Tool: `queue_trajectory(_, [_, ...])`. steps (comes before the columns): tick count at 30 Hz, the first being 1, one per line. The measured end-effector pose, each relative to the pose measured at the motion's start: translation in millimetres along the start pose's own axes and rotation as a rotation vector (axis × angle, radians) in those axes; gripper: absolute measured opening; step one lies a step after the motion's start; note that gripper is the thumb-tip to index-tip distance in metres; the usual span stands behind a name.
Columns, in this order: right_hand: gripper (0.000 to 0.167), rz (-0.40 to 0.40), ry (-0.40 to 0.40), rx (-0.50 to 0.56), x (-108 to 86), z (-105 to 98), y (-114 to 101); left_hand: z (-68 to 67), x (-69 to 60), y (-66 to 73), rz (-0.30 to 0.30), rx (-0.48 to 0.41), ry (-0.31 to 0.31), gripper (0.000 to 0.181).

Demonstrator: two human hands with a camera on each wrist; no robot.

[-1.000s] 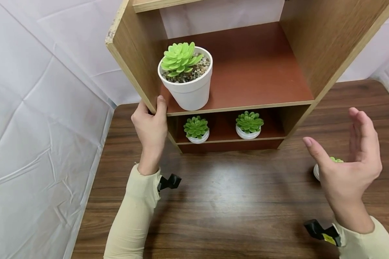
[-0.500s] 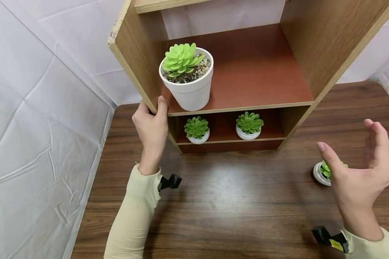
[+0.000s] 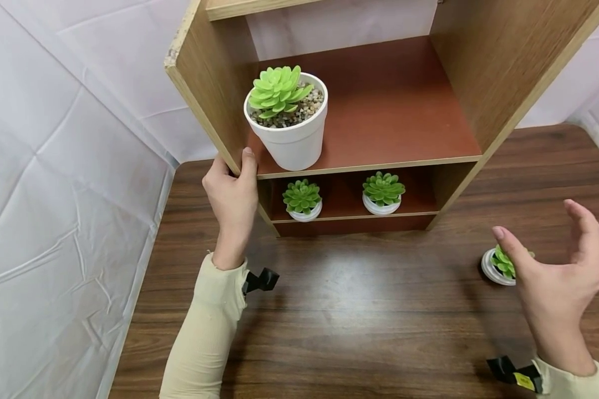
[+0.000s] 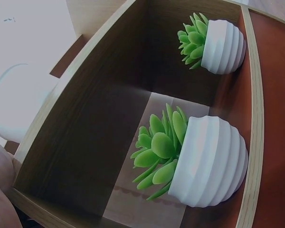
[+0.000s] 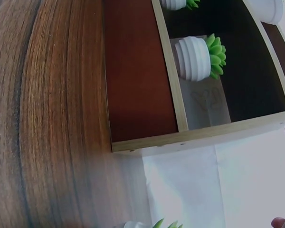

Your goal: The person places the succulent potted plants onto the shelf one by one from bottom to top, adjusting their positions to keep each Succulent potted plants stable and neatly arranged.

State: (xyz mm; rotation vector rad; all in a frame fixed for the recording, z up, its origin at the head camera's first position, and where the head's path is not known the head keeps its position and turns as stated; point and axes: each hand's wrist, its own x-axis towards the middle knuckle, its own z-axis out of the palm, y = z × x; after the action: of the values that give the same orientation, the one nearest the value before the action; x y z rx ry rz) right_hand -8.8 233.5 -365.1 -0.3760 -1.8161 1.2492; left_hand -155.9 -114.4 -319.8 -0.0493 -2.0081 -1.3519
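Observation:
My left hand (image 3: 232, 202) grips the left side panel of a wooden shelf unit (image 3: 399, 111), thumb on the front edge. Right beside it, a large white pot (image 3: 297, 144) with a green succulent and pebbles stands on the upper red-brown board. Two small succulents in ribbed white pots, a left one (image 3: 303, 198) and a right one (image 3: 383, 191), sit in the low compartment; the left wrist view shows them sideways. My right hand (image 3: 561, 282) is held above the table, thumb and fingers spread, holding nothing. It partly covers a third small potted succulent (image 3: 499, 269) on the table.
The shelf stands on a dark wood-grain table (image 3: 359, 316). White sheeting (image 3: 70, 194) hangs at the left and behind. Another board (image 3: 254, 6) of the shelf crosses the top of the head view. Each wrist carries a black camera mount (image 3: 262, 280).
My right hand has moved to the right and nearer to me, uncovering more of the small potted succulent on the table. The left hand keeps its hold on the shelf panel.

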Motion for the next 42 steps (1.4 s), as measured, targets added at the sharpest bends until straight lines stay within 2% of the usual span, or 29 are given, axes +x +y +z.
queue_trajectory(5, [0.071, 0.049, -0.009, -0.054, -0.9, -5.6, 12.3, -1.5, 0.0, 1.4, 0.002, -0.003, -0.005, 0.024])
queue_trajectory(12, [0.072, 0.127, -0.021, -0.073, -8.4, -12.2, 15.2, -0.3, -0.3, 1.2, -0.001, -0.005, -0.001, 0.025])
queue_trajectory(19, [0.074, 0.128, -0.061, -0.129, -13.9, -15.7, 25.0, -1.8, 0.1, 1.5, 0.0, 0.016, -0.01, 0.025])
queue_trajectory(24, [0.075, 0.14, -0.056, -0.167, -17.4, -17.2, 39.8, -2.4, 0.6, 2.1, 0.018, 0.025, -0.022, 0.027])
queue_trajectory(31, [0.078, 0.161, -0.046, -0.2, -17.7, -21.1, 63.1, -3.2, 0.0, 2.1, 0.015, 0.023, -0.008, 0.027])
queue_trajectory(37, [0.081, 0.264, -0.059, -0.217, -17.5, -25.6, 73.5, -2.5, 0.2, 0.7, 0.027, 0.022, -0.015, 0.026])
queue_trajectory(42, [0.083, 0.362, -0.101, -0.238, -19.7, -28.2, 76.8, -1.8, 0.3, -0.2, 0.035, 0.015, -0.014, 0.027])
